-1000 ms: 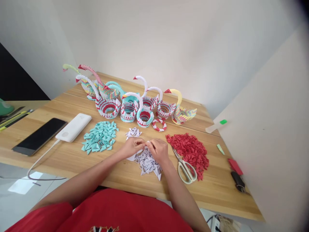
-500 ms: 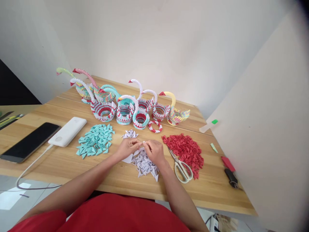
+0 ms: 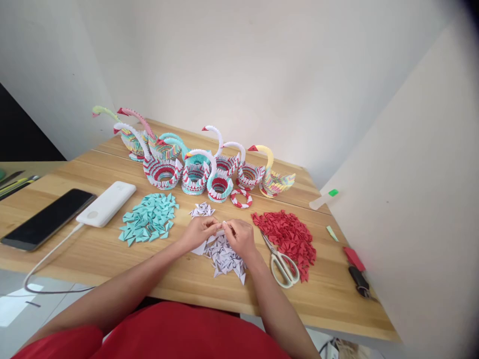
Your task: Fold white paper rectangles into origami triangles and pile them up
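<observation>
White paper, a small piece point(image 3: 223, 224), sits between the fingertips of both hands, just above the near edge of the tabletop point(image 3: 93, 254); the left hand point(image 3: 199, 232) comes in from the left with its forearm slanting up and inward, fingers curled and thumb toward the middle; the right hand point(image 3: 239, 238) mirrors it, knuckles up, its forearm rising steeply from the lower right. Fingertips nearly meet at the piece, each hand pinching closely; whether they touch one another I cannot tell. Pale and tiny, the piece shows only as a light bit; its folds are too small to make out.

Beneath and nearer the body lies a loose heap of white folded triangles point(image 3: 226, 259); a smaller white cluster point(image 3: 202, 210) lies beyond the left hand; turquoise triangles point(image 3: 149, 218) spread to the left; red triangles point(image 3: 288, 239) heap to the right, the pale-handled scissors point(image 3: 282, 267) against their near side. Farther back, a red-and-white ring point(image 3: 242, 205) lies flat before the paper swans point(image 3: 162, 174), their necks curved upright.
</observation>
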